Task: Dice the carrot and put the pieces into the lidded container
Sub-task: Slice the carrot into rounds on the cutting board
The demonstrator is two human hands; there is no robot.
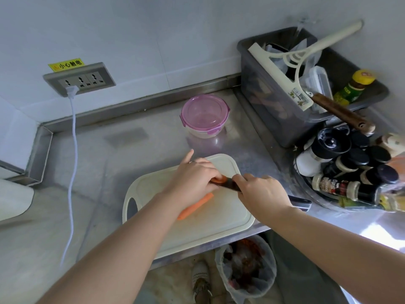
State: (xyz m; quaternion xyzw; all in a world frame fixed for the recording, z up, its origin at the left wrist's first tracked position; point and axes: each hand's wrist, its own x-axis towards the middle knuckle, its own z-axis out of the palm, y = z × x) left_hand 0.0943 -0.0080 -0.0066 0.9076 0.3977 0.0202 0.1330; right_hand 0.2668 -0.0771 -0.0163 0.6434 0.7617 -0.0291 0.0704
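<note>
On the cream cutting board [221, 218], my left hand [192, 178] grips an orange carrot piece [220, 179], with the index finger pointing away. My right hand [260, 194] holds a dark knife [228, 184]; its blade lies against the cut face of that carrot piece. A long carrot strip [196, 206] lies on the board below my left hand, partly under the wrist. The clear round container with a pink lid [205, 115] stands closed on the steel counter, behind the board.
A grey bin [274, 106] of utensils with a squeegee stands at the back right. Several spice bottles [350, 172] crowd a bowl to the right. A wall socket with a white cord [73, 150] is at the left. A lined trash bin [246, 266] sits below the counter edge.
</note>
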